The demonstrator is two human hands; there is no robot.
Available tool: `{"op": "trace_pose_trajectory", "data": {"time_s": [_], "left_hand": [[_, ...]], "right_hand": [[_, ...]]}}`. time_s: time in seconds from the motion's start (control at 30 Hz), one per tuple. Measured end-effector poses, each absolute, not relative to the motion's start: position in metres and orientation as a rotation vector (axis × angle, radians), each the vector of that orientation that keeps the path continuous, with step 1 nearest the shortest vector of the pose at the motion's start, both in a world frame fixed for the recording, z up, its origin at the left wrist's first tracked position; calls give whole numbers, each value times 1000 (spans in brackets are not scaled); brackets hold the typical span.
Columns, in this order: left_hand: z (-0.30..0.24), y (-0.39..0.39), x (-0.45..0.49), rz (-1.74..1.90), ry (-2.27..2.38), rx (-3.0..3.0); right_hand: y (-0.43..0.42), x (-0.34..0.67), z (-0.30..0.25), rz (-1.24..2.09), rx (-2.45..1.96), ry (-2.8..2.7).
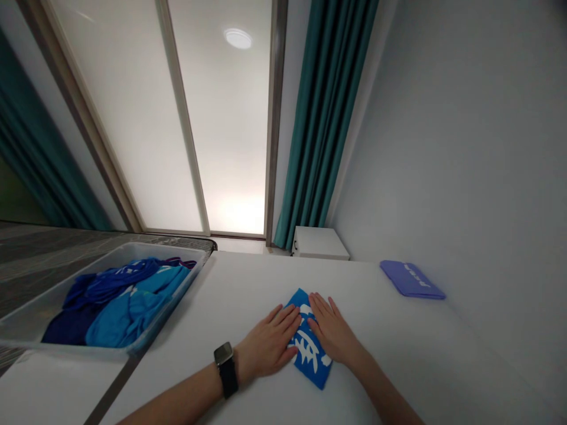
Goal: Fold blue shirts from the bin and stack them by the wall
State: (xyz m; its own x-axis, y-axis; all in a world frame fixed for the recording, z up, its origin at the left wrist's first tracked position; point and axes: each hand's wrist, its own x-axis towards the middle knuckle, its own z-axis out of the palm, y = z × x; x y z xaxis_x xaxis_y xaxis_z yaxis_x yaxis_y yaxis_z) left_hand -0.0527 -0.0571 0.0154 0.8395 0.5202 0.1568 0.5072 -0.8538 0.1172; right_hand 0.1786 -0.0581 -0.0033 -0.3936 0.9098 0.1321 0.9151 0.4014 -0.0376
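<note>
A small folded blue cloth with white lettering, likely a garment (312,360), lies flat on the white table (248,283). My left hand (272,339), with a dark watch (225,363) on its wrist, rests palm down on the cloth's left edge, fingers stretched out. From the other side my right hand (330,327) presses flat on the upper right part, fingers extended. Both palms cover part of the print. Neither hand grips anything.
To the left stands a translucent plastic bin (128,251) with crumpled blue clothes (133,307). A folded purple-blue cloth (411,280) lies at the table's right, by the wall (469,147). Beyond the far edge are a white cabinet (321,242) and a teal curtain (325,118).
</note>
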Motion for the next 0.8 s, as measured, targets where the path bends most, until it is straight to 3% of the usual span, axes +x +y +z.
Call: {"op": "trace_pose_trajectory", "data": {"time_s": [0.2, 0.47, 0.63, 0.8], "left_hand": [[12, -62, -54, 265, 721, 3003], [19, -56, -56, 240, 593, 3057], [17, -88, -46, 257, 891, 2968], [16, -77, -23, 415, 1265, 2828]], "right_hand": [[-74, 174, 19, -178, -1588, -2494], [-139, 151, -14, -288, -1569, -2436], [-131, 183, 2, -265, -1483, -2581], [-123, 191, 32, -10, -1601, -2520]]}}
